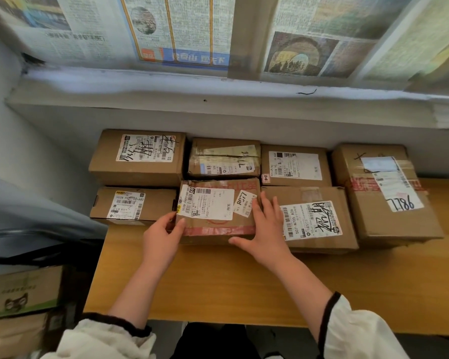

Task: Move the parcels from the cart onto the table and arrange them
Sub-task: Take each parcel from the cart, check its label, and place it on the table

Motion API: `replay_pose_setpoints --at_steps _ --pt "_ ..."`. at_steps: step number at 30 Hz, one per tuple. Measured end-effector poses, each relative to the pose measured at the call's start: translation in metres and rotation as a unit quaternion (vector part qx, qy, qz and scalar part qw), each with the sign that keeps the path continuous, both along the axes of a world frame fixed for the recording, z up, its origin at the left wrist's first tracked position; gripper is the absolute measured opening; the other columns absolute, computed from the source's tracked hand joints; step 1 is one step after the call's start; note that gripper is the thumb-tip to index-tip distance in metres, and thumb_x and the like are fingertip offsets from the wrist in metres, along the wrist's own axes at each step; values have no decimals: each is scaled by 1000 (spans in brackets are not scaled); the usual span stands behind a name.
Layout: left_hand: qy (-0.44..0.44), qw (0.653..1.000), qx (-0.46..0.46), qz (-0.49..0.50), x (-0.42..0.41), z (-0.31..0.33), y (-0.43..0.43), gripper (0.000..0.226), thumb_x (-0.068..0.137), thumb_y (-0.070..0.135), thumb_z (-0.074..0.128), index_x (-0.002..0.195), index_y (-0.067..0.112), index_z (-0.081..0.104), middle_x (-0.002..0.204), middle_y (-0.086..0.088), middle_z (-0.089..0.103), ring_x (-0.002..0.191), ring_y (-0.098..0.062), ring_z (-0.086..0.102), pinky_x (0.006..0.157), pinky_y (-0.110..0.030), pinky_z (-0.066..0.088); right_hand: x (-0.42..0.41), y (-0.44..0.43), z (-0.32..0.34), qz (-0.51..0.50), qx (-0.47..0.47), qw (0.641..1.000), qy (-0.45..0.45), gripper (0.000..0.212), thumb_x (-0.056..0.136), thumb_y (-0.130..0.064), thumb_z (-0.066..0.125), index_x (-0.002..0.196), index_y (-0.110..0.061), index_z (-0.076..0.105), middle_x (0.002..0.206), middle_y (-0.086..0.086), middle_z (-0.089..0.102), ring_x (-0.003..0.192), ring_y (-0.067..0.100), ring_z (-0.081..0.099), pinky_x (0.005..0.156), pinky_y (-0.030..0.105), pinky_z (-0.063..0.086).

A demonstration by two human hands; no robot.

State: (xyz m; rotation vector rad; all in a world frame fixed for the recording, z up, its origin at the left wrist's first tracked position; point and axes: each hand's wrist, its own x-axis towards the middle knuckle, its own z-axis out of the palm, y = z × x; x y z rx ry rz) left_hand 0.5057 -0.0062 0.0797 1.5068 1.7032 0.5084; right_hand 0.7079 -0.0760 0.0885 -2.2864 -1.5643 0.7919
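Several brown cardboard parcels lie in two rows on the wooden table [218,281] against the wall. In the front row's middle sits a parcel with red tape and a white label [213,211]. My left hand [161,237] holds its left front corner, thumb on top. My right hand [265,226] lies flat on its right end, fingers straight, thumb along the front edge. A flat parcel [132,206] sits to its left and a parcel with black handwriting [311,218] to its right. A large parcel marked 7786 [389,193] stands at the far right.
Three more parcels [223,158] fill the back row below a window sill covered with newspaper [182,29]. At the lower left, beside the table, the cart holds a box with a cat logo [21,294].
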Motion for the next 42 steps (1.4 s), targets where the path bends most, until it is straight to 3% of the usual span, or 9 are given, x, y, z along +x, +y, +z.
replay_pose_setpoints --at_steps 5,8,10,12,17,27,38,42 --pt "-7 1000 -4 6 5 -2 -4 41 91 27 58 129 11 55 108 -5 65 92 -13 54 79 -27 43 18 -18 16 -10 56 997 61 96 73 -55 67 149 -27 14 157 -13 -5 143 9 -15 118 42 1" --pt "-3 1000 1 7 5 -2 -6 42 91 28 58 130 11 54 110 -6 65 91 -12 53 78 -27 42 47 -44 26 -27 40 998 -29 97 69 -63 63 148 -32 16 156 -14 -1 144 13 -11 117 42 0" --pt "-6 1000 2 8 5 -2 -7 43 92 29 57 130 10 53 113 -8 65 92 -13 53 78 -27 43 73 -65 27 -57 -35 990 -125 104 69 -67 61 149 -32 5 157 -9 -7 145 21 -13 114 42 -4" --pt "-10 1000 1 8 5 -3 -9 44 92 29 56 131 8 51 116 -11 63 95 -15 54 81 -30 44 93 -83 23 -80 -102 977 -168 102 75 -62 62 149 -30 -1 158 -1 -9 145 27 -11 116 47 2" --pt "-20 1000 -20 0 4 -5 -16 47 93 30 55 133 6 47 122 -12 60 109 -25 56 85 -34 45 101 -88 11 -108 -67 983 -131 79 85 -46 60 148 -26 17 158 0 8 145 27 1 116 43 16" --pt "-43 996 -66 41 3 -9 -22 45 90 20 61 131 5 49 121 -14 60 108 -30 58 95 -49 47 107 -92 8 -104 -18 987 -117 71 83 -43 63 144 -22 33 154 -1 24 143 21 15 115 40 25" --pt "-41 995 -50 82 4 -5 -35 39 90 14 58 128 4 52 117 -14 62 105 -29 59 91 -43 49 114 -102 7 -76 39 993 -76 55 83 -30 68 134 -18 49 145 -3 39 139 16 25 113 32 24" --pt "-38 996 -47 62 8 0 -41 44 91 12 58 133 5 48 124 -11 59 111 -24 55 89 -33 45 120 -103 6 -74 50 994 -69 49 84 -28 67 130 -17 53 143 -2 42 137 16 29 111 31 26"
